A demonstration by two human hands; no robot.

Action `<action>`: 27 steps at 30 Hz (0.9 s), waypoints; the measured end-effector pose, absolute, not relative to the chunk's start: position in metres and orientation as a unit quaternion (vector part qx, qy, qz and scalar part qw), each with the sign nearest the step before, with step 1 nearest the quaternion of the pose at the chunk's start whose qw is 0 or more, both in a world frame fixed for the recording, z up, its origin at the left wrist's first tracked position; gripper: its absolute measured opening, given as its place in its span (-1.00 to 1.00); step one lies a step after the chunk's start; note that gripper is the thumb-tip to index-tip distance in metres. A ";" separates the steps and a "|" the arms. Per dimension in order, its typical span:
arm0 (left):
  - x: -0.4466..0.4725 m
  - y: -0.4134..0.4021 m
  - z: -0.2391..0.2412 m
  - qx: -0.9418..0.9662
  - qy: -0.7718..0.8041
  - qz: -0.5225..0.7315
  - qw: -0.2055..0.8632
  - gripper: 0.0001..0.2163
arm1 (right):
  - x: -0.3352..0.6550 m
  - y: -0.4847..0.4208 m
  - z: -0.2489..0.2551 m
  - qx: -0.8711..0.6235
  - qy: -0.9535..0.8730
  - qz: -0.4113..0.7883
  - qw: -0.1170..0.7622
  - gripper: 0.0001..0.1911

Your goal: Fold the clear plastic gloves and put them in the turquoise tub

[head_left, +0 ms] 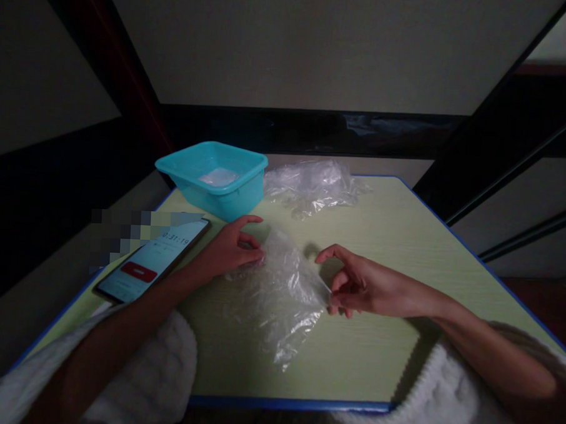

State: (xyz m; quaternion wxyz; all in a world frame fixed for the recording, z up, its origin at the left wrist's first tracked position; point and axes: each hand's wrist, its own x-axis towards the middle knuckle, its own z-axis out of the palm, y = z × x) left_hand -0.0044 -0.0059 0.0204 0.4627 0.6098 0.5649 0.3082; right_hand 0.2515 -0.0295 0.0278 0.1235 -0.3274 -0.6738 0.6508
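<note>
A crinkled clear plastic bag (pixel 286 293) is stretched between my two hands over the middle of the table. My right hand (pixel 357 284) pinches its right corner between thumb and fingers, with the index finger held away. On the other side, my left hand (pixel 232 250) has its thumb and a bent finger closed at the bag's upper left edge, while the index finger reaches out above. The bag's lower tip hangs toward the front of the table. I see nothing distinct inside it.
A turquoise plastic basin (pixel 239 201) with a whitish packet (pixel 219 177) inside stands at the back left. Beside it lies a heap of clear plastic bags (pixel 319 182). A phone (pixel 152 262) showing a timer lies left of my left hand. The pale table (pixel 351 371) has a blue edge.
</note>
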 end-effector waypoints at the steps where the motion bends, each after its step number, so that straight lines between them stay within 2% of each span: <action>1: -0.003 -0.005 0.019 0.612 0.559 0.310 0.466 -0.37 | 0.251 -0.032 0.029 -0.320 -0.671 0.660 0.106 -0.55; 5: 0.004 -0.004 0.015 0.614 0.536 0.313 0.488 -0.38 | 0.252 -0.036 0.034 -0.309 -0.673 0.670 0.052 -0.58; 7: 0.008 -0.003 0.014 0.615 0.527 0.317 0.493 -0.39 | 0.254 -0.033 0.035 -0.319 -0.691 0.645 0.068 -0.65; 9: 0.012 -0.003 0.013 0.619 0.518 0.321 0.495 -0.40 | 0.255 -0.028 0.036 -0.346 -0.736 0.567 0.127 -0.77; 12: 0.015 -0.003 0.011 0.621 0.509 0.332 0.495 -0.39 | 0.255 -0.022 0.036 -0.358 -0.830 0.377 0.202 -0.90; 14: 0.015 -0.003 0.011 0.620 0.506 0.336 0.497 -0.38 | 0.254 -0.020 0.035 -0.322 -0.882 0.282 0.197 -0.83; 17: 0.012 -0.002 0.012 0.617 0.510 0.334 0.497 -0.37 | 0.252 -0.018 0.030 -0.273 -0.924 0.213 0.165 -0.65; 27: 0.006 -0.003 0.025 0.584 0.564 0.307 0.496 -0.49 | 0.252 -0.011 0.011 -0.276 -0.945 0.147 0.093 -0.29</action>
